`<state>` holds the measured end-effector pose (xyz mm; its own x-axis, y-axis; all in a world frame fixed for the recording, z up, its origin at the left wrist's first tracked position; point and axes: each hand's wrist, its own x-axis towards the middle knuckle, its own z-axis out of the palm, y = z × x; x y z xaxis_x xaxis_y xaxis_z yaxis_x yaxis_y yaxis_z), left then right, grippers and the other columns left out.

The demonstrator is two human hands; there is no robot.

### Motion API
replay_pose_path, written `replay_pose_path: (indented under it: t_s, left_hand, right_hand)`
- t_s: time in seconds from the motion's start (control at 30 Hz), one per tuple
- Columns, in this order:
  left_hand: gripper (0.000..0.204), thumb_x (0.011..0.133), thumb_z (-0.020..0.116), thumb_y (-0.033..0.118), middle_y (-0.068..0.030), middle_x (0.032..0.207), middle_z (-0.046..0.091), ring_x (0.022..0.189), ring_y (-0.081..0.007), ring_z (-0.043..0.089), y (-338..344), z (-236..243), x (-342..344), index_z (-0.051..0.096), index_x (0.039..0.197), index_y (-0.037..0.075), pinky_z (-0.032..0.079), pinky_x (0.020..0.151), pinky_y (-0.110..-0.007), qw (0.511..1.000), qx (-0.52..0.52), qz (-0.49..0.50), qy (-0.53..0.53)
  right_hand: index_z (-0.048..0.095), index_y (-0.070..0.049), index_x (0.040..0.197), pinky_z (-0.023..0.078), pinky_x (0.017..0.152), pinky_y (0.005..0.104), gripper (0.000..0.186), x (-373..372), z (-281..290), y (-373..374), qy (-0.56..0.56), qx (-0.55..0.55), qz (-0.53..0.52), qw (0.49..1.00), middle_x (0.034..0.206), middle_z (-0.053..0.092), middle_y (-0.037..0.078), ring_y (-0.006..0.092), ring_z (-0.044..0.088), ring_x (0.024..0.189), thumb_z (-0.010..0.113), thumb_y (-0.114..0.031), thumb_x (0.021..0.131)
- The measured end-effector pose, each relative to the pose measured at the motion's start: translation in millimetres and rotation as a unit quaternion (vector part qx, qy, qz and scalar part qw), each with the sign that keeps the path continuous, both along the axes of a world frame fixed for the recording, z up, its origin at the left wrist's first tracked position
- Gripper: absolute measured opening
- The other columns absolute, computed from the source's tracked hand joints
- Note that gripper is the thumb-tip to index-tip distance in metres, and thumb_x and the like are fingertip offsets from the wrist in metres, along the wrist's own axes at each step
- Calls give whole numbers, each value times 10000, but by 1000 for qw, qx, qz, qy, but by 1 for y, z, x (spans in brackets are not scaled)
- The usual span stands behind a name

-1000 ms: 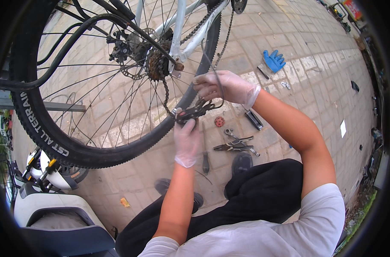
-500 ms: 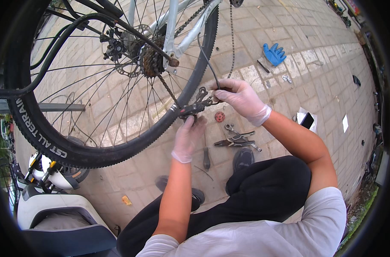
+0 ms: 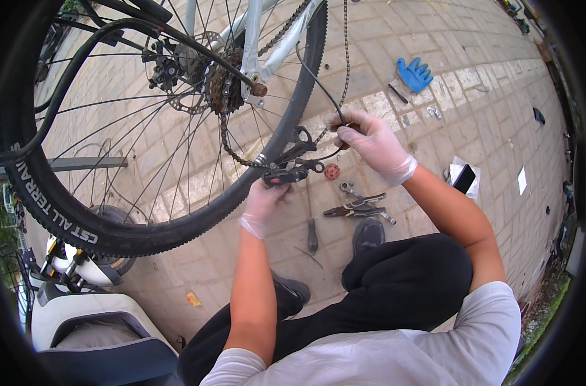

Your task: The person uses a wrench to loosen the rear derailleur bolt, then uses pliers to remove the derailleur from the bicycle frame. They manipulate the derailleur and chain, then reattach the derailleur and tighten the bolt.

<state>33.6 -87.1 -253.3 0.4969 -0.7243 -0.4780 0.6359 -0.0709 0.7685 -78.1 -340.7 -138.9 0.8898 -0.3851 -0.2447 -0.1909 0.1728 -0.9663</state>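
My left hand (image 3: 264,201), in a thin clear glove, is closed around the lower body of a black rear derailleur (image 3: 286,172) beside the tyre. My right hand (image 3: 374,143), gloved likewise, pinches a black cable (image 3: 338,110) that loops down from the bike frame; its thin end curves toward the derailleur. The chain (image 3: 226,136) hangs from the rusty cassette (image 3: 223,93) and runs to the derailleur. The rear wheel's tyre (image 3: 177,237) fills the left side. My left fingertips are partly hidden behind the derailleur.
On the paving lie a red pulley wheel (image 3: 332,171), pliers (image 3: 356,207), a wrench (image 3: 352,190), a dark-handled screwdriver (image 3: 312,237) and a blue glove (image 3: 414,74). A phone (image 3: 464,179) rests at right. A white-and-grey seat-like object (image 3: 100,315) stands lower left.
My left hand has moved left with the derailleur, and the chain now sags in a curve. My right hand has drawn away to the right, sliding along the cable.
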Motion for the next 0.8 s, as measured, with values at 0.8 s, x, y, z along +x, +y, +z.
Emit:
replay_pose_path:
  t_s: [0.8]
  left_hand:
    - [283, 861, 562, -100, -62, 1015, 671, 937, -128, 617, 10, 7, -3, 633, 1124, -20, 490, 856, -274, 941, 56, -11, -333]
  right_hand:
    - [643, 8, 1117, 501, 765, 254, 207, -1, -35, -7, -24, -11, 11, 1000, 949, 652, 28, 91, 599, 811, 574, -81, 943]
